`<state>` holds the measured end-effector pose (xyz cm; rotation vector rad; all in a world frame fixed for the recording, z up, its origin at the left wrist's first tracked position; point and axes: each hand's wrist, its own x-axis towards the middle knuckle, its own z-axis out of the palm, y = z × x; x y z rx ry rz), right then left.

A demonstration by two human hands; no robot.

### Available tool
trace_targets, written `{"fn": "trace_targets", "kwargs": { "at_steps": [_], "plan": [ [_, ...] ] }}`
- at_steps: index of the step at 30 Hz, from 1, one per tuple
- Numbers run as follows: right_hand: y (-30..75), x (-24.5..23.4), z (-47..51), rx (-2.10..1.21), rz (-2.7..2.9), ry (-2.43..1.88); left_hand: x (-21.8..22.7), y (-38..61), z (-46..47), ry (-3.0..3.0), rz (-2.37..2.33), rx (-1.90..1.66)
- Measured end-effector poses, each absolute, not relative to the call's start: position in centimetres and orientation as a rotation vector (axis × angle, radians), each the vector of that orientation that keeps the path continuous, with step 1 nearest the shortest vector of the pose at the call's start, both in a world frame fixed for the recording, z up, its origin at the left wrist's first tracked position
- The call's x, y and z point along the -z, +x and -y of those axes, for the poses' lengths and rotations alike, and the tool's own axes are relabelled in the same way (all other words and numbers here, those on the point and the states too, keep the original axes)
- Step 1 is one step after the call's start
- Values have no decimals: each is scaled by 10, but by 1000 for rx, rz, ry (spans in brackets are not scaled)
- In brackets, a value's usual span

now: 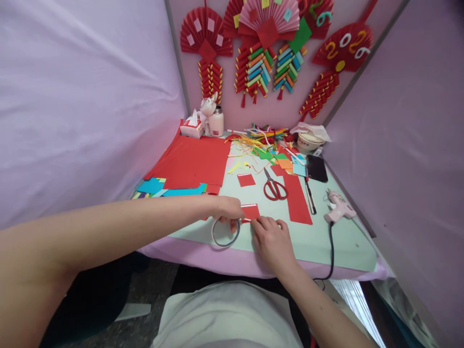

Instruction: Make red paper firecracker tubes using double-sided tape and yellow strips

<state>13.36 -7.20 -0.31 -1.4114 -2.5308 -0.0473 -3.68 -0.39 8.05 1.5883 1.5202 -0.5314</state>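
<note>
My left hand (230,209) is closed around the upper right side of a roll of double-sided tape (222,245), which stands near the table's front edge. Right of it lies a small red paper piece (251,211) with white strips along its top and bottom edges. My right hand (273,240) has its fingers bent together, the tips pressing on the paper's lower edge; what sits under them is hidden. Just behind is a second red paper piece (246,180) with one white strip at its top. Red-handled scissors (275,189) lie to the right, their blades pointing away.
Large red sheets (197,162) cover blue paper (150,185) at left. Right are a long red strip (297,199), a cutter knife (311,195), a phone (316,168) and a corded glue gun (340,206). Behind are paper scraps (261,145), a bowl (309,142) and a bottle (216,122).
</note>
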Motion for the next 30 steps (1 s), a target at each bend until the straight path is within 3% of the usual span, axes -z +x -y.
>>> {"fn": "trace_targets", "kwargs": {
  "at_steps": [30],
  "plan": [
    [128,-3,79,205,2732,-1426,-64,-37,5,1734,-1447,498]
  ]
}}
